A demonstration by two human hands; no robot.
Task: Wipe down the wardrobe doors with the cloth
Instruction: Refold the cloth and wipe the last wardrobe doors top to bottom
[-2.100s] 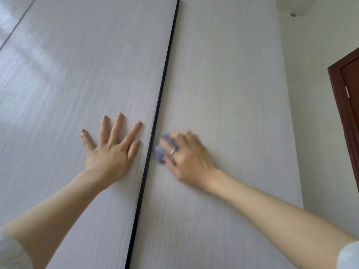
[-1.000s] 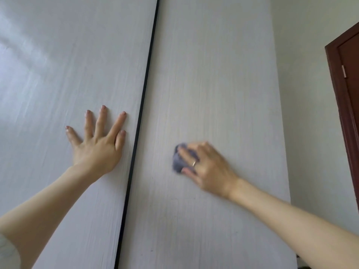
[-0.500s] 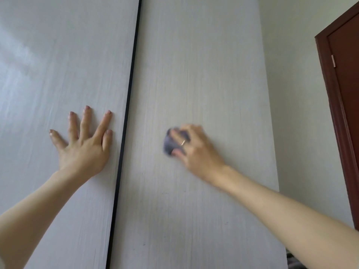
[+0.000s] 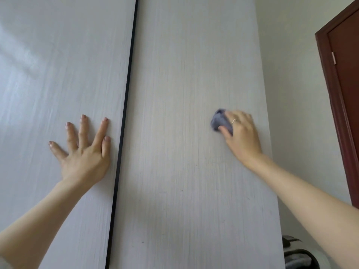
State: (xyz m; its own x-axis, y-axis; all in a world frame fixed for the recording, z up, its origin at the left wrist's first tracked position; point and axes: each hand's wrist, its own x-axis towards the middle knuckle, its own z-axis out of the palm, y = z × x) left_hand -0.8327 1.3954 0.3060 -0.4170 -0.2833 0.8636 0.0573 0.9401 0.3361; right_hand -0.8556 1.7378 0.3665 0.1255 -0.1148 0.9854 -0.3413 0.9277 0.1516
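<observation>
Two pale wood-grain wardrobe doors fill the view, split by a dark vertical gap. My left hand presses flat on the left door with fingers spread, just left of the gap. My right hand grips a small bunched blue-grey cloth and holds it against the right door, close to that door's right edge. Most of the cloth is hidden under my fingers.
A white wall runs to the right of the wardrobe. A dark red-brown door and its frame stand at the far right. A dark and white object sits low at the bottom right.
My right hand has slid the cloth from near the central gap across the right door to its right side. My left hand has stayed flat on the left door.
</observation>
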